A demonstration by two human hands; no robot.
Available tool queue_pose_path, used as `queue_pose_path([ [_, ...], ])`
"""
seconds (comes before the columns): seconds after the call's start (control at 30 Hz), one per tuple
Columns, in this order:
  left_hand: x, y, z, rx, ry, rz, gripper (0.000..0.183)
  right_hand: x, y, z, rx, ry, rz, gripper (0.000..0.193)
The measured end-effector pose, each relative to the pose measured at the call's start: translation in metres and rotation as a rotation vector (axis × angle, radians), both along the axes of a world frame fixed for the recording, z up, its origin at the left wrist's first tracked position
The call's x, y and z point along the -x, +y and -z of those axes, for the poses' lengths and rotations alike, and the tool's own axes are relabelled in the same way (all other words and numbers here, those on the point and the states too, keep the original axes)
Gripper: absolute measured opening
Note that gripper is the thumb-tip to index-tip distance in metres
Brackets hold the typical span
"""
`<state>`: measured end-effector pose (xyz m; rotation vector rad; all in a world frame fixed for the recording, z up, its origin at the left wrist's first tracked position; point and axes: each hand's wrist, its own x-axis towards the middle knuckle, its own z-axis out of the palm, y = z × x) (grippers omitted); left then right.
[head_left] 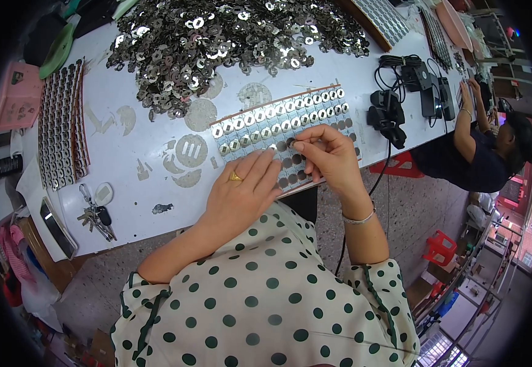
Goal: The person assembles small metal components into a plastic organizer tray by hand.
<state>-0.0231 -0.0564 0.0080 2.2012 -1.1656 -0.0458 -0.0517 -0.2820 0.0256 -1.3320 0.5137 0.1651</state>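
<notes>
The sheet of round pieces (290,125) lies flat on the bench (150,220), its lower edge close to the bench's near edge. To its left, a broad stretch of worn, pale-patched surface runs to the long rack of pieces (61,125); to its right, a narrower gap separates it from the black adapters and cables (425,85). Above, the heap of loose metal washers (229,46) spreads directly on the bench, leaving a strip between heap and sheet.

The left hand (244,186) lies over the sheet, fingers extended, its grip wide and flat. The right hand (330,156) has a narrow grip, thumb and forefinger brought together over the sheet; whether a piece sits between the tips cannot be told.

Containers: the pink tray (18,95) at far left holds a small dark item; the contents of the pale pink tub (454,24) at upper right cannot be made out. Keys (99,215) lie near the left corner.

Both hands cover the sheet's lower middle. Bright pieces fill its upper rows; the dark rounds below are too small to identify. The heap is cut off at the top.
</notes>
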Motion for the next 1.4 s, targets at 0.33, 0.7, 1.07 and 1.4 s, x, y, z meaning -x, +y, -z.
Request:
queue_pose_path([
  [0.33,0.005,-0.001,0.004,-0.115,-0.099,0.034,0.061,-0.01,0.01,0.0,0.653,-0.197,-0.313,0.016],
  [0.7,0.005,-0.002,0.004,-0.124,-0.109,0.03,0.058,-0.007,0.008,0.005,0.736,-0.27,-0.312,0.019],
  [1.07,0.006,-0.005,0.005,-0.096,-0.144,0.004,0.052,-0.083,-0.041,-0.006,1.242,-0.505,-0.088,0.029],
  [1.4,0.006,0.009,0.001,-0.091,-0.086,-0.004,0.053,-0.104,-0.056,0.018,0.909,-0.416,-0.096,0.03],
])
